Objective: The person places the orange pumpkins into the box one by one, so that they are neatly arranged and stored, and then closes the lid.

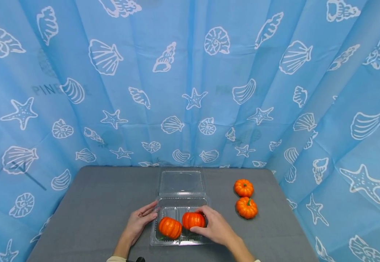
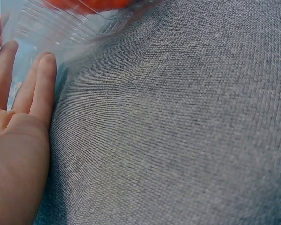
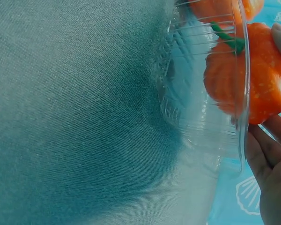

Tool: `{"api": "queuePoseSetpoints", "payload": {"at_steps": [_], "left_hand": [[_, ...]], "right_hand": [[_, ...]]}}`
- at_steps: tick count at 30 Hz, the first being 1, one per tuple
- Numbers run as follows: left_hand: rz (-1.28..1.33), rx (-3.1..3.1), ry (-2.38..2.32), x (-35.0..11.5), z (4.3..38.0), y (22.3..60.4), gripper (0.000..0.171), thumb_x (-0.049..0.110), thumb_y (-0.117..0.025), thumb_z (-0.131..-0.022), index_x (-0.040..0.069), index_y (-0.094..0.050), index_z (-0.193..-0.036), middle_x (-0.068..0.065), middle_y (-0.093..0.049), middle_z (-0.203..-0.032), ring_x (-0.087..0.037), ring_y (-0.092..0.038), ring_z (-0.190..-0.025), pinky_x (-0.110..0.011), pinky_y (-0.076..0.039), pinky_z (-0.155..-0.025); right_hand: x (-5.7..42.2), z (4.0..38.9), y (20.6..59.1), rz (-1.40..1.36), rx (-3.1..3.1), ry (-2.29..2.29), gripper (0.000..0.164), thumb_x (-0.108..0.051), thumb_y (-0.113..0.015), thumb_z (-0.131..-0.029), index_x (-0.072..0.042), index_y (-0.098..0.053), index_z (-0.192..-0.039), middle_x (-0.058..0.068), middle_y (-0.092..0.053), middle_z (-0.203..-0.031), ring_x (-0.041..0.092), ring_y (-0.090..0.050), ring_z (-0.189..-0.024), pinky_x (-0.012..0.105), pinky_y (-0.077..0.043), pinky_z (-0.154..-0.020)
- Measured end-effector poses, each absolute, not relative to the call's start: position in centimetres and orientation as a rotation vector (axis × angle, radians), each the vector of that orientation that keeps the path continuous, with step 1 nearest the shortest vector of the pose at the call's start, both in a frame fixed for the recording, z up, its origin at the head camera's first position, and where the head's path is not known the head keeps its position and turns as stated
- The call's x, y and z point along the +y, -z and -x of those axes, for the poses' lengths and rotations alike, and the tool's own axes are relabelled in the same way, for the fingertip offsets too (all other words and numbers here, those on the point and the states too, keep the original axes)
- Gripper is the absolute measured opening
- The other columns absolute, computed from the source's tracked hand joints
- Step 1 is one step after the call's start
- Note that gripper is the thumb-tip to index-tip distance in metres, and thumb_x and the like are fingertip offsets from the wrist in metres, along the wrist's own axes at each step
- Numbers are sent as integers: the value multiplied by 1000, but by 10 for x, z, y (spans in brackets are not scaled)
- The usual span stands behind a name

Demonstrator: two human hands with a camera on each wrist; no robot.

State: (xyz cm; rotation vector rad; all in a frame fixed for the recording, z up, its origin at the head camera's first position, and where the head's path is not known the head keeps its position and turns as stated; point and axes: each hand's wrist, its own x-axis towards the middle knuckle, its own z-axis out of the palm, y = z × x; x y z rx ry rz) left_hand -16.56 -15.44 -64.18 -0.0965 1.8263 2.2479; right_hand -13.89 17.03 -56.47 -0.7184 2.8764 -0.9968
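Note:
A clear plastic clamshell container (image 1: 180,243) lies on the table with its lid (image 1: 181,182) folded back toward the curtain. In its left half sits an orange toy pumpkin (image 1: 170,228), tipped on its side. My right hand (image 1: 216,226) grips a second orange pumpkin (image 1: 193,221), thumb in front and fingers behind, in the right half of the container. The right wrist view shows this pumpkin (image 3: 264,75) with its green stem, partly seen through the container wall. My left hand (image 1: 139,220) has its fingers extended against the container's left side; the left wrist view shows these fingers (image 2: 44,86) straight.
Two more small orange pumpkins, a farther one (image 1: 243,188) and a nearer one (image 1: 246,207), stand together on the right of the grey cloth-covered table (image 1: 111,196). A blue curtain (image 1: 190,80) with white shell prints hangs behind and at the sides.

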Motion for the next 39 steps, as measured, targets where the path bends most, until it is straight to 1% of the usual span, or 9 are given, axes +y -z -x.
{"api": "queuePoseSetpoints", "payload": {"at_steps": [6,10,15,22,27,30,33,36,39], "left_hand": [[105,1846,-2245,-154,165,642,60,3,-73,-90,-3,-52,-146,-21,-51,-152,-10,-67,-122,-18,-55,-94],[103,1873,-2233,-153,165,642,59,4,-74,-90,-2,-53,-146,-19,-52,-152,-7,-67,-120,-17,-54,-94],[98,1873,-2240,-154,165,642,59,3,-74,-90,-2,-53,-145,-20,-53,-152,-3,-68,-116,-17,-54,-94],[89,1865,-2249,-155,166,645,59,3,-74,-90,-2,-53,-145,-20,-52,-152,-5,-68,-118,-17,-54,-94],[112,1895,-2242,-153,166,645,59,5,-76,-89,0,-56,-144,-17,-55,-150,-5,-67,-119,-17,-54,-93],[110,1929,-2233,-153,167,646,58,7,-77,-89,-1,-57,-143,-16,-57,-148,-3,-67,-117,-16,-55,-92],[95,1964,-2217,-153,166,646,57,8,-76,-90,-2,-57,-143,-15,-59,-147,-1,-67,-116,-16,-55,-92],[108,1955,-2221,-153,166,645,57,8,-77,-89,-1,-58,-142,-14,-60,-146,0,-67,-115,-16,-55,-92],[123,1938,-2235,-153,165,644,57,7,-77,-88,0,-59,-142,-15,-59,-147,0,-67,-114,-17,-55,-92]], "right_hand": [[169,136,565,843,2968,866,55,-59,-78,-83,-20,-69,-121,-10,-70,-109,9,-63,-93,29,-54,-78],[168,134,566,907,3043,790,51,-58,-79,-81,-22,-70,-116,-12,-70,-105,9,-64,-94,31,-51,-82],[167,134,567,902,3031,745,51,-58,-80,-80,-22,-70,-114,-11,-70,-105,9,-64,-95,34,-51,-85],[166,134,567,896,3007,740,52,-58,-81,-79,-22,-71,-115,-12,-70,-105,8,-62,-94,36,-51,-86],[166,136,566,866,2983,761,54,-61,-77,-82,-20,-71,-117,-12,-70,-106,7,-61,-93,37,-52,-86],[167,137,564,868,2959,800,52,-59,-75,-85,-20,-71,-118,-10,-70,-106,8,-61,-92,31,-53,-83],[167,138,561,860,2924,844,49,-56,-74,-88,-18,-70,-119,-6,-70,-108,11,-61,-91,28,-55,-80],[168,138,557,835,2900,873,46,-52,-73,-90,-18,-70,-121,-3,-70,-113,15,-63,-95,29,-56,-84],[168,137,555,824,2920,890,41,-49,-72,-92,-20,-69,-120,-6,-69,-116,17,-63,-98,31,-56,-86]]}}
